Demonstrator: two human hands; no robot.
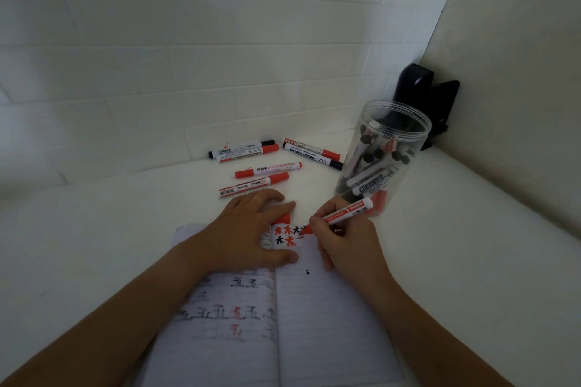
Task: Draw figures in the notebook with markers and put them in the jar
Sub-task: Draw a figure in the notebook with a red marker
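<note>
An open notebook point(314, 324) lies on the white surface point(456, 229), near edge toward the person. The right hand point(345, 239) pinches a red marker point(342, 214) between thumb and fingers, its tip down on the right-hand page beside a short row of red and black figures point(287, 234). The left hand point(248, 229) rests flat across the top of the notebook, fingers loosely spread, thumb reaching along the fold; a red cap point(281, 218) pokes out from under its fingers — whether the fingers actually grip it cannot be told. The left-hand page carries faint rows of earlier characters.

Just to the right of the writing hand stands a clear plastic jar point(385, 160), lid off, already holding a bundle of markers. Farther away, against the tiled wall point(188, 56), six loose markers point(261, 166) lie scattered in pairs — red-capped and black-capped. A black object point(427, 94) sits in the far right corner behind the jar.
</note>
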